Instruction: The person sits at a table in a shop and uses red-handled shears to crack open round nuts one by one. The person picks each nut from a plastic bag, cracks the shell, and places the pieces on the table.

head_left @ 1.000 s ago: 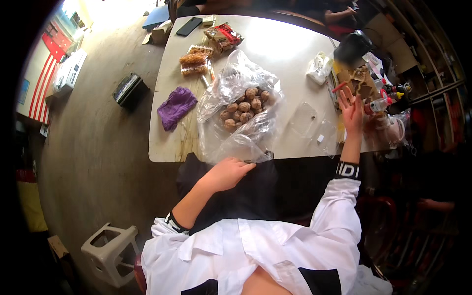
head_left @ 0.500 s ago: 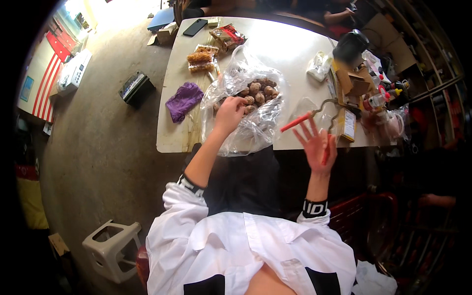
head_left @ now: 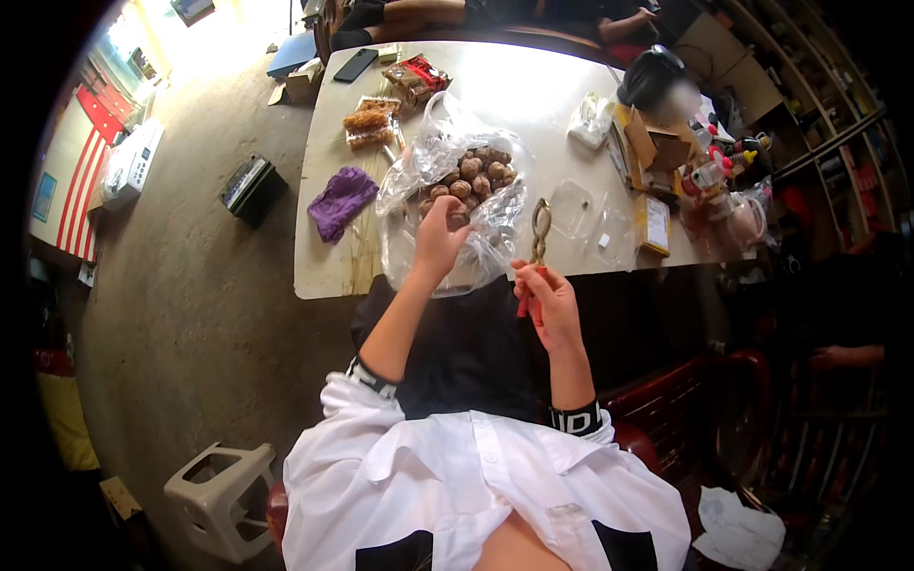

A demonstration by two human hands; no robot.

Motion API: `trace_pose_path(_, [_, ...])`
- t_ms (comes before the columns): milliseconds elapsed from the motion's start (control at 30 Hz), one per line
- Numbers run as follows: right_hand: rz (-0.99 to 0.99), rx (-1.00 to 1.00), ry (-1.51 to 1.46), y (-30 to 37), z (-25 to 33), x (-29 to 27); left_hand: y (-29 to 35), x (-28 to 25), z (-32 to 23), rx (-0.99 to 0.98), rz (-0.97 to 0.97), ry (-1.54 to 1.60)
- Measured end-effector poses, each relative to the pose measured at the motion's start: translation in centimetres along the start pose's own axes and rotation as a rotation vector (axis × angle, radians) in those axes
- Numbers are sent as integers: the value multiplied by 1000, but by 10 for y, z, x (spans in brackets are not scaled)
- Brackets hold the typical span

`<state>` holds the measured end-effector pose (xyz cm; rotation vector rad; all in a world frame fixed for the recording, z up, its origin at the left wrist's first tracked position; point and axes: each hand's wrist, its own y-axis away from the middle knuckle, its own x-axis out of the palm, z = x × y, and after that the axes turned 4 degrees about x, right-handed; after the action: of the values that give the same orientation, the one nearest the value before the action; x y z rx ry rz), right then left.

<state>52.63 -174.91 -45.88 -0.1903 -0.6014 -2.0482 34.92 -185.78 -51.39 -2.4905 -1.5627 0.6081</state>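
Observation:
A clear plastic bag (head_left: 495,262) lies with its mouth spread on the white table, full of brown walnuts (head_left: 470,169). My left hand (head_left: 440,243) is at the near side of the bag, its fingers curled round a walnut (head_left: 459,219) beside the pile. To the right of the bag, my right hand (head_left: 552,309) grips the red handles of a nutcracker (head_left: 541,226). The handles are drawn together, and the metal jaws point away from me. Nothing shows between the jaws.
On the white table (head_left: 319,276) lie a purple cloth (head_left: 341,203), snack packs (head_left: 371,122) and a dark phone (head_left: 356,65). A clear plastic tray (head_left: 573,207) and an open cardboard box (head_left: 657,147) with bottles are at right. A stool (head_left: 221,495) stands lower left. Someone sits beyond the table.
My right hand has moved left toward the bag and closed the nutcracker's handles, which were spread wide. My left hand has pulled slightly nearer me from the walnuts.

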Motion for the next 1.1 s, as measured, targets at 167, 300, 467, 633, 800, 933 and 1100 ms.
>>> trace_pose_path(167, [6,-311,226,16,-5,44,67,-43,-81,-14,30,193])
trace_pose_path(300, [109,-328,217,36,-7,74,103,-69,-109,-20,-31,204])
trace_pose_path(467, [125,-410,357,59,-13,94,128,-92,-124,161,-148,-133])
trace_pose_path(633, [17,-565,607,75,-16,103,147,-103,-136,190,-150,-216])
trace_pose_path(800, [145,-371,364,80,-17,106,165,-110,-140,-162,-121,415])
trace_pose_path(933, [233,-128,193,81,-32,116,170,-141,-141,-262,-277,850])
trace_pose_path(1100, [442,-231,358,76,-65,127,191,-169,-117,-305,-494,930])
